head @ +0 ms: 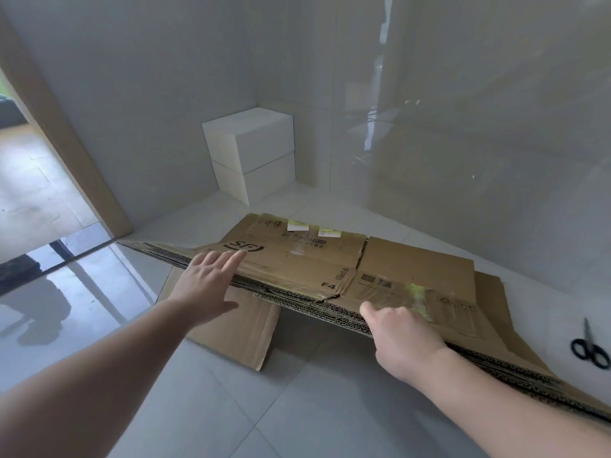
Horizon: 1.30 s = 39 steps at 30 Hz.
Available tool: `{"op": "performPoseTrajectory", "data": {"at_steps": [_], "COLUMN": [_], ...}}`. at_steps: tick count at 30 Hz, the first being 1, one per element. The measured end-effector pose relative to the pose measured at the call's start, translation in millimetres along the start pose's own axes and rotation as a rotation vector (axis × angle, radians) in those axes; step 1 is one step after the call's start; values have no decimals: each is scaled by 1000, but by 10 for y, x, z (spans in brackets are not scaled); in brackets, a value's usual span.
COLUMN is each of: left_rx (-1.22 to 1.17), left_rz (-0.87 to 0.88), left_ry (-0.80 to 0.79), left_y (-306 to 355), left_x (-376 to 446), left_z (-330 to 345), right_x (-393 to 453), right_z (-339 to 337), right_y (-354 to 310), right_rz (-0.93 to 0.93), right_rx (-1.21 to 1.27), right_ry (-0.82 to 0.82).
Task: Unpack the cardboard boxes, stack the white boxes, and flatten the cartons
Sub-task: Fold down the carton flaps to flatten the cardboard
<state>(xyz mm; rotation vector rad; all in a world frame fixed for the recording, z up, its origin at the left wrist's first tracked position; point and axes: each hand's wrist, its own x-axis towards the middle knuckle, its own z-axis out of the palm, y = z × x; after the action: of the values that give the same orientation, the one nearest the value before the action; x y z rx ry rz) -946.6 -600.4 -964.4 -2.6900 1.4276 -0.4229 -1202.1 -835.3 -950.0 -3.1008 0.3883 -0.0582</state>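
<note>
Flattened cartons [330, 279] piled on floor [297, 408], white boxes [253, 153] stacked in corner. Left hand [205, 282] flat, grip released, pressing; right hand [403, 338] grasping pile edge. Flattening step; next likely squaring pile. Scissors [590, 347] nearby.

A bare indoor room, perhaps an unfurnished home or office corner: glossy pale floor tiles [297, 408], plain white walls [158, 94], a glossy reflective wall panel [479, 143] on the right, and a wood-trimmed doorway [62, 143] opening left onto another tiled space.
</note>
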Motion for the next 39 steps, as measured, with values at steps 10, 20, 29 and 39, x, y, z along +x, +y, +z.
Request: {"op": "performPoseTrajectory", "data": {"at_steps": [10, 20, 29, 39], "left_rx": [-1223, -1564, -785, -57], "left_rz": [-1323, -1448, -684, 86], "left_ry": [-433, -43, 318, 110], "left_y": [605, 606, 257, 61], "left_x": [-764, -534, -257, 555], "left_z": [813, 721, 294, -365], "right_x": [139, 198, 201, 280], "right_z": [-216, -300, -244, -577], "right_y": [83, 67, 85, 251], "right_rz": [-8, 31, 8, 11], "right_rx": [10, 7, 12, -39], "right_ry": [-4, -39, -66, -77]}}
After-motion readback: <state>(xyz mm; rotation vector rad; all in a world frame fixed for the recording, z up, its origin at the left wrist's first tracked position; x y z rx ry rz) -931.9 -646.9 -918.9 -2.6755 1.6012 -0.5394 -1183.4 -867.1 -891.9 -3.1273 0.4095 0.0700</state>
